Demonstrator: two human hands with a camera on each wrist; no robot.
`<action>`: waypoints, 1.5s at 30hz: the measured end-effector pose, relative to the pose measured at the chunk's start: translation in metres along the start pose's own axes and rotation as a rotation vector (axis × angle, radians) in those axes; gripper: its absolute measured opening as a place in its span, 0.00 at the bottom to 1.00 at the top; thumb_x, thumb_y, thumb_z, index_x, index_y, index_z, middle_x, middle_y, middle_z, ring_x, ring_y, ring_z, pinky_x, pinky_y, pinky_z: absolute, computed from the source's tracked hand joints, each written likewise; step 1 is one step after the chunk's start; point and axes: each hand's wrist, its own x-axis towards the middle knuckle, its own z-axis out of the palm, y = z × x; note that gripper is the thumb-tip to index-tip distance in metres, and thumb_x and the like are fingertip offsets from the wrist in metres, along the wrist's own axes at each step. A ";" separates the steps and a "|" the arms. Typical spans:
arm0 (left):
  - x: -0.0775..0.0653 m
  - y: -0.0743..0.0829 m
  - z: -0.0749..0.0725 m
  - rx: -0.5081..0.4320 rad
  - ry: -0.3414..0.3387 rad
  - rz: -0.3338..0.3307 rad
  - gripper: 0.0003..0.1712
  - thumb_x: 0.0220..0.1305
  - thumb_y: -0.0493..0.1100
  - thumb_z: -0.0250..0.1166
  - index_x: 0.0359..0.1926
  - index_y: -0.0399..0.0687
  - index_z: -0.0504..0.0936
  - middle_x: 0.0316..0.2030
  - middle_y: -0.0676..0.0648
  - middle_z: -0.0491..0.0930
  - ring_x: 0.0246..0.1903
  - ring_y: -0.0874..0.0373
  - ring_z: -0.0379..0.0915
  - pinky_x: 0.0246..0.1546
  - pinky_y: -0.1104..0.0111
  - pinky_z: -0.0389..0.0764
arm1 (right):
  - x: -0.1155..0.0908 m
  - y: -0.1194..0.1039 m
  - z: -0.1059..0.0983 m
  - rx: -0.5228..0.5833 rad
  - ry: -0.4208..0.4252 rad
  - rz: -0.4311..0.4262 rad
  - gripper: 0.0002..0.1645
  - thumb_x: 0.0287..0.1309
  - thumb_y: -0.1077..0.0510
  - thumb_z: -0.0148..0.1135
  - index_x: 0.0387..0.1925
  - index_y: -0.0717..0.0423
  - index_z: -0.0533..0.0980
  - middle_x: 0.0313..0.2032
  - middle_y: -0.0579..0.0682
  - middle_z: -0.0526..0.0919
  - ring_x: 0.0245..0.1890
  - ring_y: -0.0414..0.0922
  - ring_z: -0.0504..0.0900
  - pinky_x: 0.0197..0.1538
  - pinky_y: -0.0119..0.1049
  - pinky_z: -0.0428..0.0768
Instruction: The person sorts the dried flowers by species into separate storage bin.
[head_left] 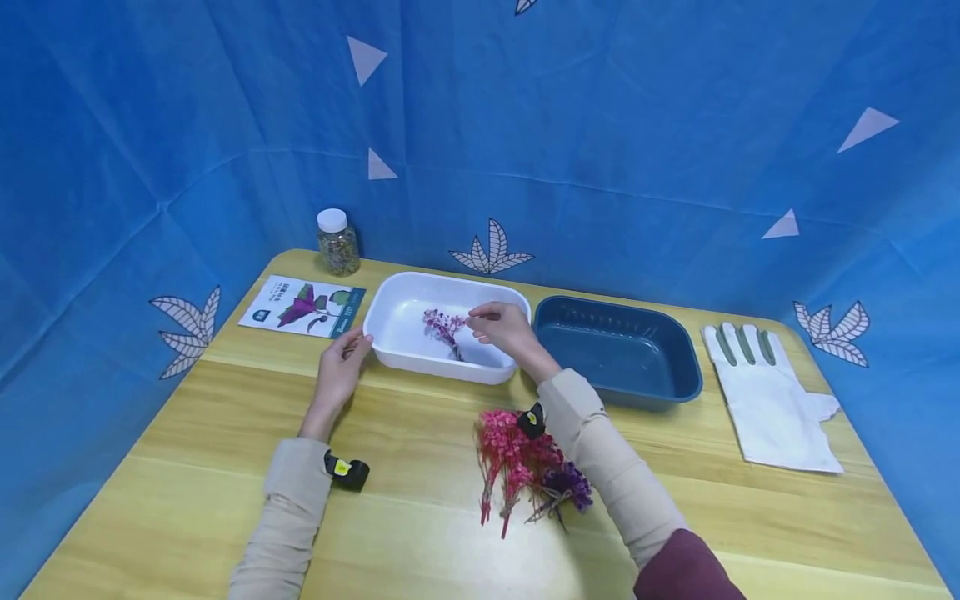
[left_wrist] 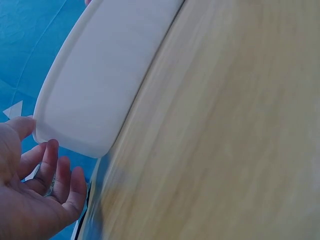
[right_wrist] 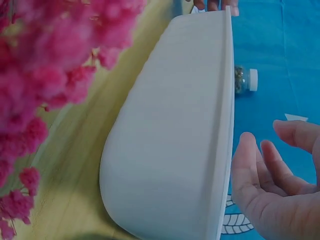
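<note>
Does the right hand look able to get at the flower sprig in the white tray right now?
Very likely yes: the right hand hangs over the white tray, close to the flower sprig and apparently holding nothing; the tray's open top leaves the way free.

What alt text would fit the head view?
A left hand grips a white tub by one corner; the right hand hovers over it, beside a purple sprig inside. Pink and purple flowers lie in front, a jar and packet left, a blue tub and glove right.
</note>
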 end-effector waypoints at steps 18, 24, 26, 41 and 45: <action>0.000 -0.001 0.000 0.029 0.002 -0.014 0.31 0.73 0.53 0.49 0.69 0.42 0.62 0.57 0.38 0.69 0.54 0.50 0.66 0.55 0.64 0.73 | -0.043 -0.024 -0.020 0.084 0.015 -0.077 0.20 0.64 0.54 0.58 0.53 0.60 0.76 0.49 0.55 0.80 0.47 0.51 0.78 0.52 0.43 0.79; 0.000 -0.001 0.000 0.029 0.006 -0.012 0.31 0.73 0.53 0.49 0.69 0.42 0.61 0.56 0.38 0.69 0.53 0.50 0.66 0.55 0.63 0.73 | -0.063 -0.022 -0.029 0.179 0.075 -0.084 0.22 0.63 0.53 0.59 0.54 0.63 0.75 0.48 0.57 0.79 0.48 0.54 0.77 0.54 0.49 0.77; 0.000 -0.001 0.000 0.025 0.006 -0.013 0.31 0.72 0.53 0.49 0.69 0.42 0.61 0.56 0.38 0.69 0.52 0.51 0.66 0.53 0.65 0.73 | -0.070 -0.019 -0.033 0.209 0.102 -0.085 0.22 0.63 0.53 0.60 0.53 0.63 0.75 0.46 0.56 0.80 0.47 0.53 0.77 0.54 0.49 0.77; 0.000 0.000 0.001 0.017 0.012 -0.013 0.30 0.73 0.52 0.49 0.69 0.41 0.62 0.57 0.37 0.69 0.53 0.50 0.66 0.52 0.68 0.73 | -0.128 0.012 -0.049 0.329 0.274 -0.037 0.15 0.62 0.59 0.60 0.48 0.63 0.77 0.41 0.50 0.81 0.37 0.40 0.79 0.42 0.32 0.81; 0.001 -0.002 0.001 0.017 0.016 0.003 0.29 0.73 0.50 0.50 0.68 0.39 0.62 0.54 0.37 0.70 0.48 0.53 0.68 0.41 0.77 0.73 | -0.140 0.019 -0.048 0.350 0.322 -0.027 0.13 0.62 0.61 0.61 0.46 0.64 0.77 0.37 0.45 0.82 0.36 0.41 0.79 0.43 0.33 0.81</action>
